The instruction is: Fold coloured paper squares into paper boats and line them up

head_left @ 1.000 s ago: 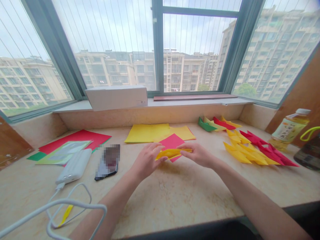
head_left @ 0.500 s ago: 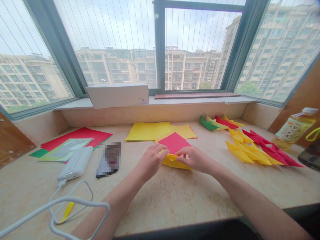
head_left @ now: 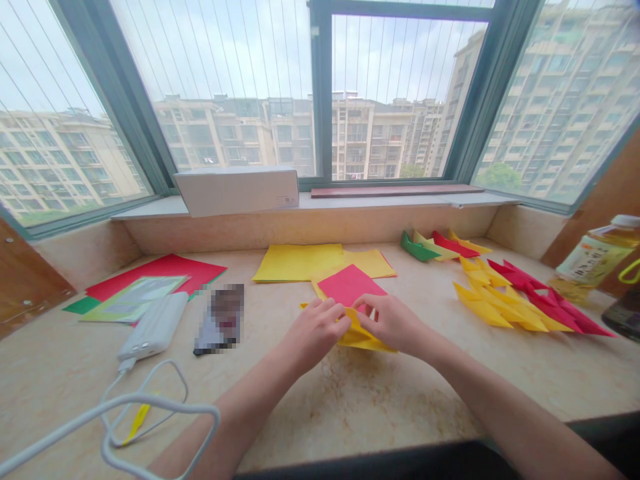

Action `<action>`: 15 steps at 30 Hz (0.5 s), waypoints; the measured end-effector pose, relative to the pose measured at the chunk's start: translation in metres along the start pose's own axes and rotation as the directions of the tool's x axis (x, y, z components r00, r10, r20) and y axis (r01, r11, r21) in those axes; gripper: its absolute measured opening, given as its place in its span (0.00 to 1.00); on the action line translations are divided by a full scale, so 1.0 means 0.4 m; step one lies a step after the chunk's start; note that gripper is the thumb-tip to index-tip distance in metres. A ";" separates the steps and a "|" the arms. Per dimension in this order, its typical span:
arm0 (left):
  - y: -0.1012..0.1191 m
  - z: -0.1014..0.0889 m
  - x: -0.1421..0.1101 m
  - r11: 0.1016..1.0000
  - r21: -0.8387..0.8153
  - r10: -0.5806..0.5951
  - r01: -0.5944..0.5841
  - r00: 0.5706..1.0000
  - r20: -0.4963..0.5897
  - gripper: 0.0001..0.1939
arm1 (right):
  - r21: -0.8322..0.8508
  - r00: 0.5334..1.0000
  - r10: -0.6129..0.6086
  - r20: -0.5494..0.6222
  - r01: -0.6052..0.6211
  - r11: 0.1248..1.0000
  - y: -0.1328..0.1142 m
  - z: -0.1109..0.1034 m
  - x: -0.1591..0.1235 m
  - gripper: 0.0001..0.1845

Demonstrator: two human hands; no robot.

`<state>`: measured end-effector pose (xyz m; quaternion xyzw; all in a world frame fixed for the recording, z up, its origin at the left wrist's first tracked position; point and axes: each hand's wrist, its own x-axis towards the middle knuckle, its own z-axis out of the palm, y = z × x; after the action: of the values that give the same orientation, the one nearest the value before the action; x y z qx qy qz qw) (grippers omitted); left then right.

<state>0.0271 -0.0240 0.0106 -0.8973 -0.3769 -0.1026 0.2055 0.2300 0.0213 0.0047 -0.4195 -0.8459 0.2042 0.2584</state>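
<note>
A folded yellow paper piece (head_left: 361, 336) lies low over the marble counter (head_left: 380, 393), pinched from both sides. My left hand (head_left: 315, 332) grips its left part and my right hand (head_left: 393, 323) grips its right part, fingertips almost meeting at the middle. Just behind the hands lies a red paper square (head_left: 350, 285), and behind that a stack of yellow sheets (head_left: 300, 261).
Folded yellow and red paper shapes (head_left: 520, 300) lie at the right, a green one (head_left: 416, 250) farther back. A bottle (head_left: 590, 260) stands at the right edge. On the left are a white power bank (head_left: 155, 325), cable (head_left: 110, 413), blurred phone (head_left: 223, 319), red sheets (head_left: 160, 273). A white box (head_left: 237, 190) rests on the sill.
The yellow paper was held up flat between both hands; now it is lowered toward the counter and both hands have closed in on its middle.
</note>
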 end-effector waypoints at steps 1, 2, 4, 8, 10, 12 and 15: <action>0.004 -0.002 0.001 0.999 0.008 0.033 -0.033 0.999 -0.016 0.05 | -0.017 1.000 -0.001 0.019 0.001 1.000 0.000 -0.006 -0.003 0.12; 0.008 -0.004 0.001 0.997 0.017 0.071 -0.071 0.997 -0.038 0.04 | -0.038 0.999 -0.006 0.039 0.008 0.999 -0.001 -0.012 -0.006 0.11; 0.017 -0.007 0.002 0.989 0.040 0.146 -0.143 0.985 -0.087 0.05 | -0.091 0.997 -0.021 0.075 0.027 0.995 -0.001 -0.021 -0.010 0.10; 0.030 -0.009 0.005 0.972 0.090 0.230 -0.218 0.962 -0.150 0.08 | -0.201 0.997 -0.008 0.083 0.025 0.979 0.000 -0.028 -0.011 0.16; 0.032 -0.009 0.006 0.968 0.097 0.246 -0.233 0.955 -0.166 0.09 | -0.239 0.997 0.008 0.079 0.011 0.971 -0.001 -0.027 -0.011 0.16; 0.033 -0.011 0.005 0.966 0.096 0.253 -0.240 0.952 -0.170 0.09 | -0.259 0.997 0.019 0.079 0.002 0.966 -0.003 -0.026 -0.013 0.16; 0.029 -0.019 0.004 0.967 0.093 0.251 -0.238 0.955 -0.161 0.09 | -0.241 0.998 0.014 0.066 0.003 0.971 -0.007 -0.023 -0.015 0.15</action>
<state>0.0364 -0.0338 0.0145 -0.9168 -0.2473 -0.1397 0.2806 0.2371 0.0159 0.0119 -0.4430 -0.8714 0.1150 0.1765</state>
